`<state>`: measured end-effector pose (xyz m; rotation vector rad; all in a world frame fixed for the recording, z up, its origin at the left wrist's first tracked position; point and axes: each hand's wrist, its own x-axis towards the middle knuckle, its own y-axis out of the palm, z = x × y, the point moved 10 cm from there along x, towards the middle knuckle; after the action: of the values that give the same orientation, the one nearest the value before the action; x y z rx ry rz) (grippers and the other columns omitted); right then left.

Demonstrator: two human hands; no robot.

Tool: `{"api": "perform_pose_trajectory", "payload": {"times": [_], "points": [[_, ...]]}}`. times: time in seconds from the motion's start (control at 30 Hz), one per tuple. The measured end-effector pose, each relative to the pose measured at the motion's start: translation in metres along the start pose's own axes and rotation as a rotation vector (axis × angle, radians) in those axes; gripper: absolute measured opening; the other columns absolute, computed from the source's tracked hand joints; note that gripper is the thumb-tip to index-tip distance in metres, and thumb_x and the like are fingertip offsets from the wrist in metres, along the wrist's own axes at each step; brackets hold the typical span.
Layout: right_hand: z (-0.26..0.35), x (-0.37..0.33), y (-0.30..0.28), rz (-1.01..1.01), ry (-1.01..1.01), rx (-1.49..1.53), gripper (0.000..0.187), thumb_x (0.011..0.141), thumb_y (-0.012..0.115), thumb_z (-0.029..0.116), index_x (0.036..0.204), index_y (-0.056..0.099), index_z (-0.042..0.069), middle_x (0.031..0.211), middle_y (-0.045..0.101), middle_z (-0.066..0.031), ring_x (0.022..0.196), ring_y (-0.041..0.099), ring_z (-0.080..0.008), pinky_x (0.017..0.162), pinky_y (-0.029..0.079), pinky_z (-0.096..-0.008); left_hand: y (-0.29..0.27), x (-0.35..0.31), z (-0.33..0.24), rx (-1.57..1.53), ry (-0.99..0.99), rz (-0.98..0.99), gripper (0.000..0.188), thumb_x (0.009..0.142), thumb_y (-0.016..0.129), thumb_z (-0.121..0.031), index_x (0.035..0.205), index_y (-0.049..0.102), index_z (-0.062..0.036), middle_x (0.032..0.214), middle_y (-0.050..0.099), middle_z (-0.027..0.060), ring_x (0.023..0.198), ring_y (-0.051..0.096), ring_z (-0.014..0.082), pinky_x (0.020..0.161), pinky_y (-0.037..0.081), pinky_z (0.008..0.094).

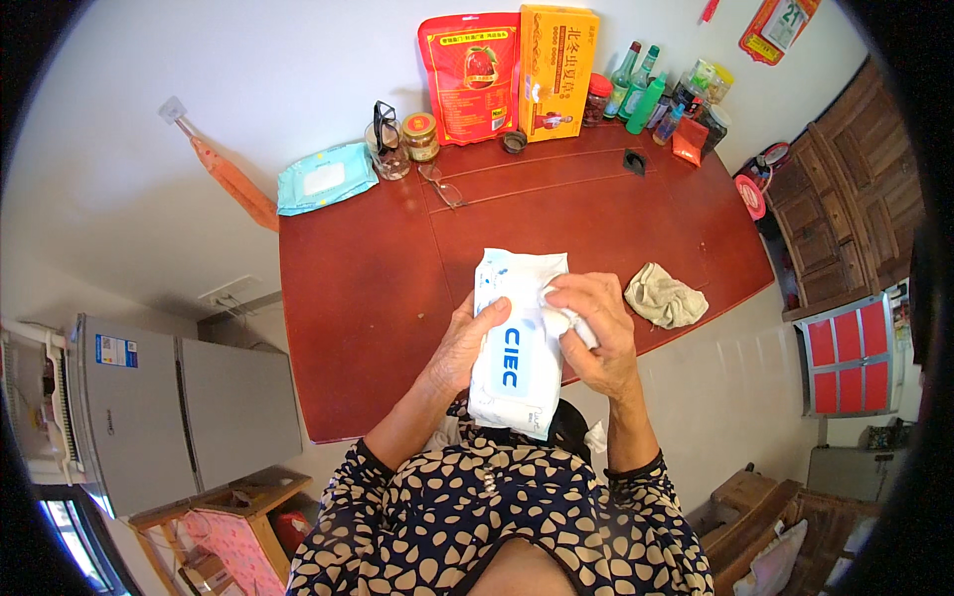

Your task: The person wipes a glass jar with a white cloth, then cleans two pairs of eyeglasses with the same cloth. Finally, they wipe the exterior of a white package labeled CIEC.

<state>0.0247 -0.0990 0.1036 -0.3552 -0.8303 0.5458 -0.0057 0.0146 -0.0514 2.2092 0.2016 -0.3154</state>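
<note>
A white and pale-blue pack of wet wipes (512, 392) is held up over the near edge of the table, its printed face toward me. My left hand (459, 346) is closed on its left side, thumb lying across the front. At the pack's right side, my right hand (602, 338) has its fingers curled around a crumpled white wipe (582, 332). Whether this wipe is still joined to the pack is hidden by the fingers. To the right of my right hand, a crumpled greyish-beige cloth (666, 296) lies on the table.
Along the back of the red-brown table (358, 308) stand a light-blue wipes pack (326, 179), a glass (390, 159) with eyeglasses on it, a jar (420, 139), a red pouch (472, 84), a yellow box (556, 74) and several bottles (636, 84). Folding eyeglasses (442, 187) lie before them.
</note>
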Motion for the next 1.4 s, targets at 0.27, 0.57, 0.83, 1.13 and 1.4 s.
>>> {"api": "perform_pose_trajectory", "payload": {"times": [0.27,0.57,0.83,1.13,1.4], "points": [[0.010,-0.006,-0.007,-0.054,0.010,-0.106,0.038,0.065,0.063,-0.003,0.103,0.064,0.004,0.108,0.063,-0.0107,0.093,0.051,-0.0283,0.084,0.040,-0.0382,0.012,-0.006,-0.014,0.081,0.147,0.007,0.047,0.087,0.067,-0.013,0.127,0.044,-0.0016,0.110,0.061,0.0095,0.093,0.065,0.0163,0.076,0.058,0.0303],[0.021,0.012,-0.014,-0.068,-0.016,-0.220,0.035,0.068,0.064,-0.001,0.102,0.063,0.003,0.102,0.063,-0.0119,0.092,0.053,-0.0304,0.079,0.045,-0.0388,0.042,-0.029,-0.033,0.511,0.339,0.083,0.055,0.080,0.075,-0.011,0.126,0.045,-0.0025,0.106,0.062,0.0076,0.094,0.062,0.0120,0.077,0.055,0.0283],[0.045,0.019,0.019,0.038,-0.161,-0.201,0.044,0.061,0.067,-0.001,0.105,0.063,0.005,0.110,0.063,-0.0099,0.093,0.053,-0.0311,0.081,0.045,-0.0392,0.047,-0.032,-0.033,0.626,0.415,0.060,0.059,0.076,0.077,-0.008,0.127,0.048,-0.0055,0.114,0.060,0.0050,0.103,0.056,0.0121,0.090,0.048,0.0298],[0.014,0.001,-0.015,-0.021,0.034,-0.233,0.037,0.070,0.066,0.000,0.107,0.061,0.003,0.105,0.057,-0.0131,0.095,0.054,-0.0302,0.080,0.047,-0.0379,0.042,-0.034,-0.035,0.576,0.326,0.062,0.061,0.075,0.080,-0.010,0.126,0.047,0.0006,0.109,0.061,0.0084,0.097,0.060,0.0129,0.081,0.053,0.0288],[0.035,0.011,0.009,-0.152,0.005,-0.223,0.030,0.070,0.068,0.002,0.098,0.058,0.005,0.094,0.057,-0.0124,0.085,0.055,-0.0287,0.071,0.046,-0.0375,0.044,-0.033,-0.029,0.717,0.445,0.020,0.060,0.076,0.078,-0.009,0.126,0.047,-0.0010,0.111,0.060,0.0076,0.100,0.058,0.0129,0.085,0.050,0.0295]]}}
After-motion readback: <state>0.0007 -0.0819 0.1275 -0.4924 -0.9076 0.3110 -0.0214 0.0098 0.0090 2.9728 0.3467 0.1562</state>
